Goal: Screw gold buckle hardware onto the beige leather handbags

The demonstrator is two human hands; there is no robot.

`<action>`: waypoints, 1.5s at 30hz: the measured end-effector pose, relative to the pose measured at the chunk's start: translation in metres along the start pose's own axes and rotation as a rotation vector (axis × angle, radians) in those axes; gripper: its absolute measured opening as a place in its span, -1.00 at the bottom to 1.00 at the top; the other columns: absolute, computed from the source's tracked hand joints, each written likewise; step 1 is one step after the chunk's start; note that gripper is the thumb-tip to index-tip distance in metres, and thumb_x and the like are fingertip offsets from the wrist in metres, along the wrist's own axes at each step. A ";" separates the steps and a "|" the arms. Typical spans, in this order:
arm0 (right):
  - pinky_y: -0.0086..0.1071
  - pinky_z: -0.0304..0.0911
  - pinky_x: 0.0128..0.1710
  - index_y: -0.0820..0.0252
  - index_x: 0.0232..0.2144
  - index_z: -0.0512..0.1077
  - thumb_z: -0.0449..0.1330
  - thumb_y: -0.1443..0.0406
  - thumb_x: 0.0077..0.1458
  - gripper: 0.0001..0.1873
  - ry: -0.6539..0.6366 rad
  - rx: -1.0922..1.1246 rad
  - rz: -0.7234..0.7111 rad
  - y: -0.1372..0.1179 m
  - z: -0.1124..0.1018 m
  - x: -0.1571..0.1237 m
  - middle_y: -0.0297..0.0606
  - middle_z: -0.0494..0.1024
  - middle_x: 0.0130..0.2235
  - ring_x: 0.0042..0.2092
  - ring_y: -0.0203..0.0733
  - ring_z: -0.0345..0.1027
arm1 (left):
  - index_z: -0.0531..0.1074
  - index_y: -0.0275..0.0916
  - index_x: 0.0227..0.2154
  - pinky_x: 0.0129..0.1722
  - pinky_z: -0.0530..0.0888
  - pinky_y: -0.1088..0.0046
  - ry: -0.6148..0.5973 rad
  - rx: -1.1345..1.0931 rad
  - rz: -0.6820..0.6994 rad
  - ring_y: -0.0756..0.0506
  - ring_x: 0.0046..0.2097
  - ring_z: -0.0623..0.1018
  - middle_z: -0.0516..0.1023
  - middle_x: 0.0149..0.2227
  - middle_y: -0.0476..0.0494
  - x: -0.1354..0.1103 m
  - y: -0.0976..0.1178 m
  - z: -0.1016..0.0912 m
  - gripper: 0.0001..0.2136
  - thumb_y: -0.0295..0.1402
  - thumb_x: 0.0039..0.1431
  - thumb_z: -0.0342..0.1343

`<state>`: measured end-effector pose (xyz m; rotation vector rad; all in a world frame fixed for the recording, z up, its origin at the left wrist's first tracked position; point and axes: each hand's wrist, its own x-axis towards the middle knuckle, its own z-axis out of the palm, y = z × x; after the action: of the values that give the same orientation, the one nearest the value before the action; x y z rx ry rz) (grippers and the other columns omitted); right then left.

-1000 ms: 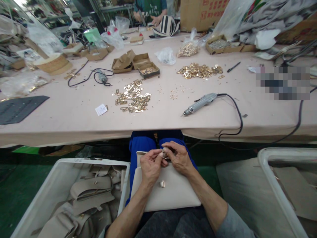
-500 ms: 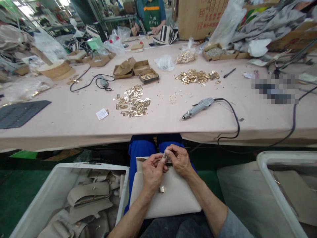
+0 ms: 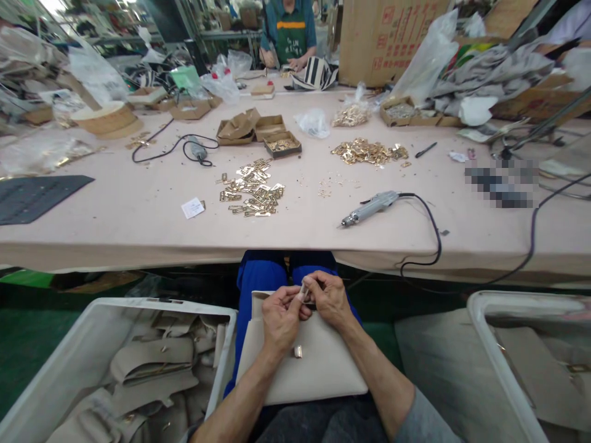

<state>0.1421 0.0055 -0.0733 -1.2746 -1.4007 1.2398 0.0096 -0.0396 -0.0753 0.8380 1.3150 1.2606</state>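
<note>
A cream leather handbag (image 3: 318,369) lies flat on my lap, with a small gold clasp (image 3: 298,352) on its front. Over its upper edge my left hand (image 3: 281,319) and my right hand (image 3: 330,298) meet, thumbs and fingertips pinched together. Between them is a small metal fitting (image 3: 303,289), mostly covered by the fingers, so its exact shape is hard to make out. Both hands are closed on it, just above the bag's leather.
On the table (image 3: 138,227) lie gold metal plates (image 3: 256,191), more gold fittings (image 3: 364,151), an electric screwdriver (image 3: 369,209) and a pen (image 3: 425,149). White bins (image 3: 161,303) of bag pieces flank my legs. A co-worker (image 3: 290,37) sits opposite.
The camera view has shifted slightly. Both hands keep their pinch over the bag, with only small finger movement; the bag stays on my lap.
</note>
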 end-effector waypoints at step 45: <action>-0.33 0.33 -0.26 0.22 -0.36 0.59 0.25 0.12 0.08 -0.72 0.291 -0.133 -0.285 -0.089 0.057 0.185 -0.21 0.61 -0.36 -0.33 -0.17 0.41 | 0.60 -0.32 -0.30 -0.58 0.44 0.52 0.113 -0.135 0.017 -0.01 -0.57 0.50 0.66 -0.40 -0.26 0.009 0.010 -0.032 -0.64 -0.06 0.08 0.37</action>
<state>0.0510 0.1836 0.0010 -1.2363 -1.4085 0.7491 -0.0248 -0.0361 -0.0726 0.6923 1.2978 1.4112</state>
